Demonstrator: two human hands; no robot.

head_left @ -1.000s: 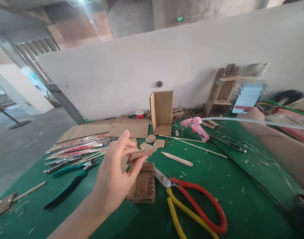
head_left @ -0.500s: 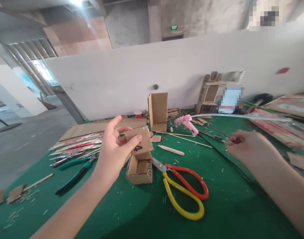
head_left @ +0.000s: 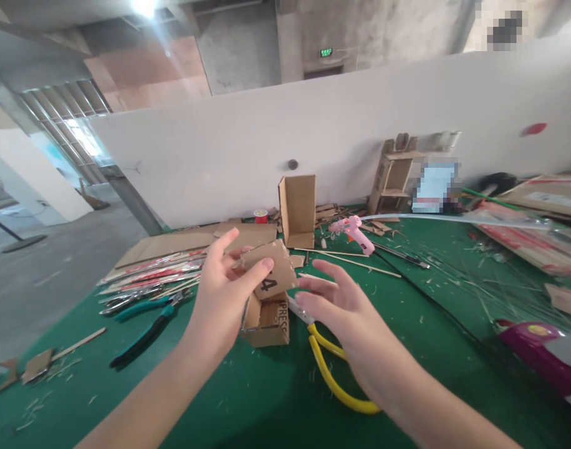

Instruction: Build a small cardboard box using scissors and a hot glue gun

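My left hand (head_left: 229,280) pinches a small cardboard piece (head_left: 272,267) marked "4" between thumb and fingers. Just below it, a small open cardboard box (head_left: 267,337) with printed letters sits on the green table (head_left: 229,399). My right hand (head_left: 336,299), fingers apart and with nothing in it, is close to the piece's right edge; whether it touches cannot be made out. Under that hand lie scissors with a yellow handle (head_left: 332,374); their red handle is hidden. Behind stands a tall folded cardboard form (head_left: 300,209), with a pink glue gun (head_left: 355,234) to its right.
Teal-handled pliers (head_left: 148,330) and bundled wooden sticks (head_left: 149,271) lie on the left. A purple tool (head_left: 538,343) is at the right edge, near plastic-wrapped material (head_left: 519,240). A cardboard shelf (head_left: 393,178) and a pixelated screen (head_left: 436,187) stand by the white wall (head_left: 220,156).
My right hand has come in from the right to the cardboard piece, and its fingers have spread. The piece has tilted slightly in my left hand. The purple tool is now in view.
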